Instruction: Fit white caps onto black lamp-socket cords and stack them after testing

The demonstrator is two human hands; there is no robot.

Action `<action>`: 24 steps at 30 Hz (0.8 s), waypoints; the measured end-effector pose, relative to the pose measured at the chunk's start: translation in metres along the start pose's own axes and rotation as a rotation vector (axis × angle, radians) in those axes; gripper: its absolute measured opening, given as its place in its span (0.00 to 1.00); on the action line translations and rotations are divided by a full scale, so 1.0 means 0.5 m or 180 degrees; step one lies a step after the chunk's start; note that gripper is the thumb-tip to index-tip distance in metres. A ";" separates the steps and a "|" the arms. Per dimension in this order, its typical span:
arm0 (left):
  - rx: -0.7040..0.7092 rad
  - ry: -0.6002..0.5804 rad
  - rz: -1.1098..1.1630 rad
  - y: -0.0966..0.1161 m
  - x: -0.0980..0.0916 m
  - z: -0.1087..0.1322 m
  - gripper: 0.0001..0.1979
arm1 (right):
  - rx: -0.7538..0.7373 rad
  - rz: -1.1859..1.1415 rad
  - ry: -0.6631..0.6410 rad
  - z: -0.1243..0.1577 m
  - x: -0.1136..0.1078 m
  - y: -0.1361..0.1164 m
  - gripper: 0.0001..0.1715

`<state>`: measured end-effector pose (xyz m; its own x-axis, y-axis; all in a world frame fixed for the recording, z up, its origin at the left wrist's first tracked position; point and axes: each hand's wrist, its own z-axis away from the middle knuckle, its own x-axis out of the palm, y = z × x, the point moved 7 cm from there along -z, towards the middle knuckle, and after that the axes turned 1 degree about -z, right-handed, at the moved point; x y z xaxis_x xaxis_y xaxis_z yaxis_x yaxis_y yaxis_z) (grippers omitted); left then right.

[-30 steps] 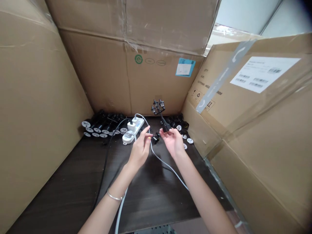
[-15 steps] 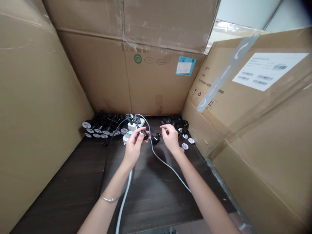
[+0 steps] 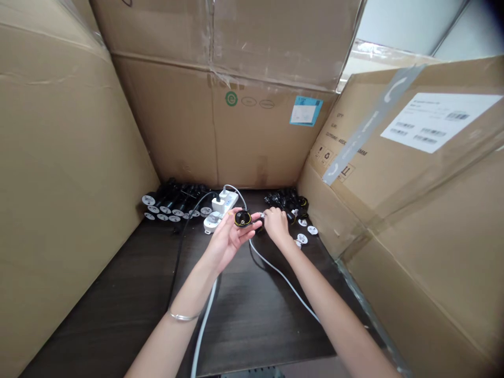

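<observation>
Cardboard cartons [image 3: 260, 149] wall in a dark wood-grain tabletop [image 3: 252, 315].
The right hand's [image 3: 276, 226] fingers bend inward, their hold, if any, unclear; just beside it the left hand [image 3: 225, 242], partly curled, grips, near the white power strip [image 3: 232, 198], a black cylindrical base [image 3: 241, 218], its yellow-ringed hollow end facing the viewer.

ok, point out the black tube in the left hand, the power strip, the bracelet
Black tube [image 3: 243, 218]: head view, on its open end.
Power strip [image 3: 209, 226]: head view, on its white casing, at the end nearer the camera.
Bracelet [image 3: 184, 317]: head view, on the front of its band.
</observation>
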<state>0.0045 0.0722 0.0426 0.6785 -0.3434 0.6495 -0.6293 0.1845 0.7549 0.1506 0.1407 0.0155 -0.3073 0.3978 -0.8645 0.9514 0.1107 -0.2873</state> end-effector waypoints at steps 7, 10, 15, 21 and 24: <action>0.0136 0.0190 -0.0493 -0.009 -0.021 -0.004 0.18 | 0.0275 -0.1950 0.1068 0.074 -0.126 -0.048 0.11; 0.0264 0.0249 -0.0852 -0.011 -0.023 -0.005 0.20 | 0.0326 -0.2967 0.1276 0.106 -0.143 -0.072 0.09; 0.0312 0.0023 -0.1162 -0.022 -0.013 -0.004 0.19 | 0.0549 -0.3883 0.0712 0.124 -0.110 -0.095 0.09; 0.0312 -0.0010 -0.1180 -0.027 -0.017 -0.003 0.18 | 0.0605 -0.4121 0.0670 0.130 -0.116 -0.090 0.08; 0.0305 -0.0018 -0.1170 -0.031 -0.017 -0.003 0.17 | 0.0508 -0.4101 0.0674 0.133 -0.124 -0.097 0.08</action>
<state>0.0088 0.0736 0.0255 0.8636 -0.3757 0.3362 -0.3770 -0.0387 0.9254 0.1223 0.0503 0.0556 -0.9642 0.2244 0.1411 -0.0370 0.4133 -0.9098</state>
